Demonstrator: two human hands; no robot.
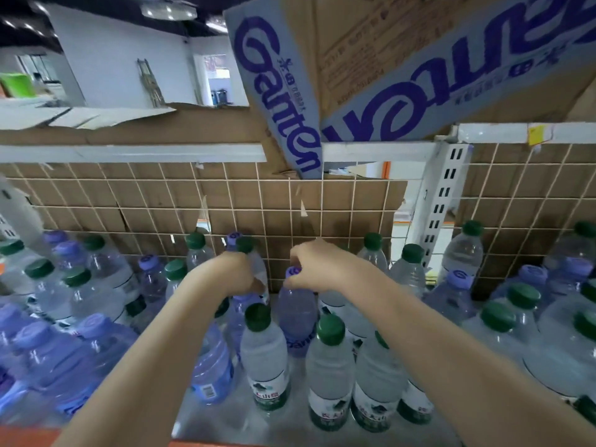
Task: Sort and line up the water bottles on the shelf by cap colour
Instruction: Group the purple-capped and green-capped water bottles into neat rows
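Purple plastic marks the bottle in hand: a purple-capped bottle [296,304] stands mid-shelf, and the right hand [317,267] pinches it at the neck just below the cap, probably because the neck is the only part that stands free of its neighbours. To its left the left hand [237,274] curls round a green-capped bottle [253,262] near the wire-grid back panel [161,204], likely to clear it out of the purple one's way or to swap the two. Nearer the camera, three green-capped bottles [329,359] stand close together in something like a row, while the big purple jugs [64,350] crowd the near left. On the far right, green and purple caps are still mixed, so by my reckoning the sorting is far from finished. Above, a Ganten carton [283,91] overhangs the shelf rail [129,153].
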